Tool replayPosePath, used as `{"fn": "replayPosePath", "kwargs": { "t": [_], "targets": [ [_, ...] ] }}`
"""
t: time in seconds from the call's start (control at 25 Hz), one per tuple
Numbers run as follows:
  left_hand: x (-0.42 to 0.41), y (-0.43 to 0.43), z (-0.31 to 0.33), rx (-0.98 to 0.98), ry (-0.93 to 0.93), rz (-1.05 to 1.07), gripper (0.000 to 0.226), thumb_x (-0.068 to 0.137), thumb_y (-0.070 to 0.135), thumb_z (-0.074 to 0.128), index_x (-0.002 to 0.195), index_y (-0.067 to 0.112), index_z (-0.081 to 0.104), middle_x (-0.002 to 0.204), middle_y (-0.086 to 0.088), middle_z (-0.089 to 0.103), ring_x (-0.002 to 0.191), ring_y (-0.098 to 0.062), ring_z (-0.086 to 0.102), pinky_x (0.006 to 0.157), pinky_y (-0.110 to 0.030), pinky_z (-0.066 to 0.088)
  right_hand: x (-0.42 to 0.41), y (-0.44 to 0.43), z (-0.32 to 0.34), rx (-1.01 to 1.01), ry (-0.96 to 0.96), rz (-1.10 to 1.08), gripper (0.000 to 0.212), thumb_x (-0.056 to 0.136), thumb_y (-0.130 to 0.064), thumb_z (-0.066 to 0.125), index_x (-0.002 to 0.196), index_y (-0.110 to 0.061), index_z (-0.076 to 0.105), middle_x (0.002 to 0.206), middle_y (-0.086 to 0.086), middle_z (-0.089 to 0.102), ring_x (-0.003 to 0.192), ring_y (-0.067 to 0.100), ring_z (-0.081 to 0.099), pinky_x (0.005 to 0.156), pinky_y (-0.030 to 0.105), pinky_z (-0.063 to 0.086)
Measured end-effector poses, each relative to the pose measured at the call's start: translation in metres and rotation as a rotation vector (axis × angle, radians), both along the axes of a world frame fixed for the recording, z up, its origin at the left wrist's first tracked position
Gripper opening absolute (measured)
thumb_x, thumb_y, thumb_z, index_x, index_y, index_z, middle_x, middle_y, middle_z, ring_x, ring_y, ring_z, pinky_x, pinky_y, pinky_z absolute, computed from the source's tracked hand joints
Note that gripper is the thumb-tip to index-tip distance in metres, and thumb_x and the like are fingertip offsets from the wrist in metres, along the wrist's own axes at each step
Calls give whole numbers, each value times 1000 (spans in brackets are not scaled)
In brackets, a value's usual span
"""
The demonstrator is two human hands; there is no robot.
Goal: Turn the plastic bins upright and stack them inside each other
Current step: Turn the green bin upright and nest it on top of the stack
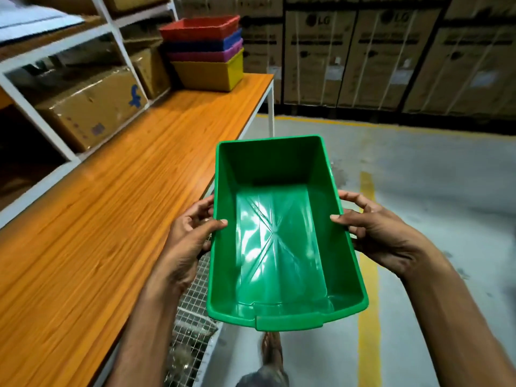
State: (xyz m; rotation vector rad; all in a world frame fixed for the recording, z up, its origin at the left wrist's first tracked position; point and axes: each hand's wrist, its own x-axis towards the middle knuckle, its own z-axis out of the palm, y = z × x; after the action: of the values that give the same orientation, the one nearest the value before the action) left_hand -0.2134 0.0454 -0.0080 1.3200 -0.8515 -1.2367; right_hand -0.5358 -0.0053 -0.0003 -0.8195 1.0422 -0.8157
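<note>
I hold a green plastic bin (275, 236) upright and empty in front of me, off the table's right edge and above the floor. My left hand (190, 238) grips its left rim, thumb inside the wall. My right hand (374, 233) grips the right rim the same way. At the far end of the wooden table (125, 205) stands a nested stack of upright bins: a yellow bin (209, 74) at the bottom, then a purple bin (206, 53), a blue bin (203, 43) and a red bin (199, 27) on top.
White shelving (55, 129) with cardboard boxes (89, 107) lines the table's left side. Tall strapped cartons (391, 57) wall off the far end. A wire mesh rack (192, 317) sits under the table edge. Yellow floor lines (368, 303) run on the grey concrete, with my foot (270, 350) below.
</note>
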Motion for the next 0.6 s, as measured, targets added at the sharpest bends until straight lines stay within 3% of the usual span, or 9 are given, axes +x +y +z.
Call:
{"fn": "replayPosePath", "kwargs": {
  "t": [0.12,0.24,0.32,0.36,0.4,0.48,0.6],
  "targets": [
    [-11,-76,-4,11,-2,-61,52,88,-10,63,133,16,64,121,-12,71,74,-7,68,46,-15,50,-8,-61,-3,-15,44,-90,52,88,8,65,132,-20,58,99,5,77,92,20,70,77,36,54],
    [-19,-149,6,33,33,-87,45,89,-9,62,131,9,64,110,-10,71,60,-1,68,45,-14,49,-15,-121,2,16,13,-175,52,85,5,68,133,-15,60,105,6,75,79,14,70,74,30,57],
    [-27,-200,12,94,71,-105,36,90,-5,65,121,12,69,103,-7,77,65,-5,72,51,-18,55,-22,-159,3,37,-12,-187,62,69,-7,85,127,-16,67,113,8,71,65,11,61,62,19,54],
    [-31,-224,13,127,73,-123,32,90,-2,66,117,13,71,98,-5,79,70,-9,73,57,-22,59,-25,-178,2,55,-9,-195,67,60,-12,90,124,-16,71,119,10,70,67,13,58,66,19,54],
    [-35,-246,15,151,62,-143,28,89,0,67,113,14,73,94,-4,80,74,-12,73,64,-26,61,-29,-195,1,63,-9,-199,61,61,-13,89,121,-14,74,122,13,71,70,15,61,75,21,56],
    [-48,-291,15,170,47,-176,23,90,4,69,111,13,74,92,-4,80,77,-16,71,71,-29,60,-42,-234,-5,75,-22,-241,39,82,-2,71,121,-10,73,119,14,75,75,16,73,87,30,57],
    [-68,-349,12,144,27,-197,24,91,7,69,113,16,72,94,-3,80,71,-10,74,56,-22,57,-61,-291,-17,82,5,-271,45,88,3,63,131,-8,68,126,19,72,82,17,75,89,35,56]
  ]
}}
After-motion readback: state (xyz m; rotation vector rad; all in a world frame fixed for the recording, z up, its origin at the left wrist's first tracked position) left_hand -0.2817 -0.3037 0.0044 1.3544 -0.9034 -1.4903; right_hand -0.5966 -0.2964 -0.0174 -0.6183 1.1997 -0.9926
